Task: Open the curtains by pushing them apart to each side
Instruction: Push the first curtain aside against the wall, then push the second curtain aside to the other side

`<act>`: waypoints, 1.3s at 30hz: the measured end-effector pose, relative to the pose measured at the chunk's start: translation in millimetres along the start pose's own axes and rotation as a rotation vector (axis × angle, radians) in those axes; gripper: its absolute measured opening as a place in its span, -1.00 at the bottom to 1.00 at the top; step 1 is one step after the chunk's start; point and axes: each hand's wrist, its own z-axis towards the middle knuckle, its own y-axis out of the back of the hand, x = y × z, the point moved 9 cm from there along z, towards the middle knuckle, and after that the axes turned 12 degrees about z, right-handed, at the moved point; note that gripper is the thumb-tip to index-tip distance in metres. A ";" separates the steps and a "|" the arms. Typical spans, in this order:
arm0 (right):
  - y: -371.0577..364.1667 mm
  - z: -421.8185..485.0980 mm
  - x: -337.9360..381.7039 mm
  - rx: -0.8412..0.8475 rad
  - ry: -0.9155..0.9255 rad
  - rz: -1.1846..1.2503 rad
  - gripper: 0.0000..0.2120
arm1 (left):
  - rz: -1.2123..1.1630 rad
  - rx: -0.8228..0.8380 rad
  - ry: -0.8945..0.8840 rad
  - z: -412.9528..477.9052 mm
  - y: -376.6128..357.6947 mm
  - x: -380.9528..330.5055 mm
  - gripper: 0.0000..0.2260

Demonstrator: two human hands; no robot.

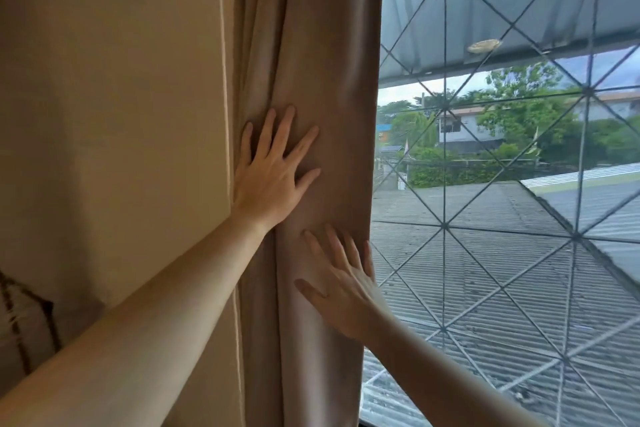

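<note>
A beige curtain (332, 55) hangs bunched in folds at the left side of the window, beside the wall. My left hand (273, 170) lies flat on the curtain at mid height, fingers spread, holding nothing. Lower down, my right hand (343, 291) also presses flat against the fabric near its right edge, fingers apart. No second curtain is in view.
To the right the window (502, 218) is uncovered, with a diagonal metal grille over the glass; corrugated roofs, trees and buildings lie outside. A tan wall (110, 114) fills the left side. A dark-trimmed object (24, 315) shows at the lower left.
</note>
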 end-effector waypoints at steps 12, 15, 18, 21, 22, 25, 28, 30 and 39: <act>98.8 -88.3 -58.1 0.059 -0.066 -0.050 -0.23 | -0.152 -0.049 -0.011 6.2 91.1 -96.9 -0.43; 124.3 -110.4 -78.5 0.077 -0.104 -0.103 -0.22 | -0.176 -0.064 -0.043 11.0 114.0 -123.8 -0.44; 147.7 -133.9 -92.8 0.067 -0.116 -0.148 -0.21 | -0.198 -0.071 -0.057 12.4 136.2 -149.9 -0.43; 169.7 -154.9 -103.8 0.053 -0.124 -0.176 -0.21 | -0.240 -0.069 -0.074 17.1 153.9 -172.4 -0.40; 176.8 -161.2 -107.1 0.049 -0.130 -0.180 -0.21 | -0.255 -0.065 -0.080 19.0 157.6 -178.9 -0.39; 196.9 -177.5 -116.7 0.042 -0.146 -0.206 -0.21 | -0.295 -0.052 -0.080 23.9 163.7 -197.6 -0.38; 215.0 -192.5 -128.2 0.027 -0.173 -0.225 -0.21 | -0.342 -0.069 -0.083 29.0 169.7 -218.0 -0.37; 225.8 -201.7 -134.1 0.018 -0.190 -0.246 -0.21 | -0.373 -0.089 -0.092 32.3 174.0 -231.6 -0.37; 274.5 -223.9 -162.3 -0.006 -0.298 -0.426 -0.23 | -0.494 -0.220 -0.135 64.0 185.8 -292.1 -0.38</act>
